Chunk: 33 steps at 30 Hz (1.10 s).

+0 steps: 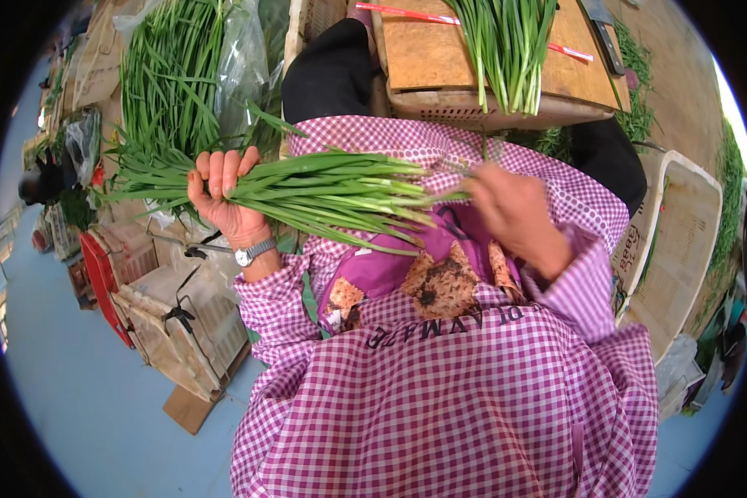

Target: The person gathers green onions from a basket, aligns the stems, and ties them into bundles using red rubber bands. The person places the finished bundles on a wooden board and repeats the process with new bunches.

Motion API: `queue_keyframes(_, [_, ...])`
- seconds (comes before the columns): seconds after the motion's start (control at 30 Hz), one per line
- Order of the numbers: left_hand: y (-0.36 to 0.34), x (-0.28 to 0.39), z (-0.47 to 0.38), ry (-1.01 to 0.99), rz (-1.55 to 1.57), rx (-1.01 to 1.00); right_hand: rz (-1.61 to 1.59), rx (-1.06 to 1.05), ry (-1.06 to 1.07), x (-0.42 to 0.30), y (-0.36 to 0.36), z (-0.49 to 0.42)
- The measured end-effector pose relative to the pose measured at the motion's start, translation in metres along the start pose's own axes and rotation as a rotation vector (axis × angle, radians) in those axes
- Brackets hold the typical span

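My left hand (227,193), with a wristwatch on its wrist, grips a bunch of long green leaves, likely Chinese chives (330,183), held sideways over my lap. The pale stem ends point right, towards my right hand (510,208). That hand is blurred, its fingers bent at the stem ends; whether it pinches a stem I cannot tell. Beyond my lap, a second bunch of the greens (510,56) lies on a wooden board (426,59), across a red and white strip (569,51). A knife with a black handle (609,50) rests at the board's right side.
The board sits on a plastic crate (473,109) between my knees. A large heap of greens (168,81) and clear plastic film (243,68) are at the upper left. Plastic crates (174,324) stand at the lower left, and a pale crate (685,230) is at my right. Cut leaves litter the floor.
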State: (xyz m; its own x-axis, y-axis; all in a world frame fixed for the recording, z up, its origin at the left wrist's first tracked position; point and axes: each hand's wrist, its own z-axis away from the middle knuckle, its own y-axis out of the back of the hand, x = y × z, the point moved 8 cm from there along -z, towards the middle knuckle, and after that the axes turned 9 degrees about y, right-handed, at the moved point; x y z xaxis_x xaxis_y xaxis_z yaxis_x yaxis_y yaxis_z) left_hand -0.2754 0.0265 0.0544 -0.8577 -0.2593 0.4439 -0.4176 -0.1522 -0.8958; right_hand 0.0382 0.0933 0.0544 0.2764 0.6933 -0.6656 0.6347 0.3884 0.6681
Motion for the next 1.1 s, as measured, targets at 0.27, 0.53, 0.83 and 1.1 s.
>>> queue_keyframes(0.27, [-0.007,-0.001,-0.002,0.015,-0.018,-0.015,0.592,0.001,-0.367,0.061,0.139,0.064])
queue_keyframes(0.53, [-0.013,-0.009,-0.005,0.049,-0.029,-0.052,-0.173,0.133,0.006,-0.020,0.018,-0.043])
queue_keyframes(0.83, [-0.012,-0.007,-0.003,0.045,-0.039,-0.065,-0.388,0.128,0.068,-0.035,-0.045,-0.078])
queue_keyframes(1.1, [-0.005,-0.007,-0.005,0.005,0.015,-0.022,-0.150,0.318,-0.251,0.026,0.046,0.007])
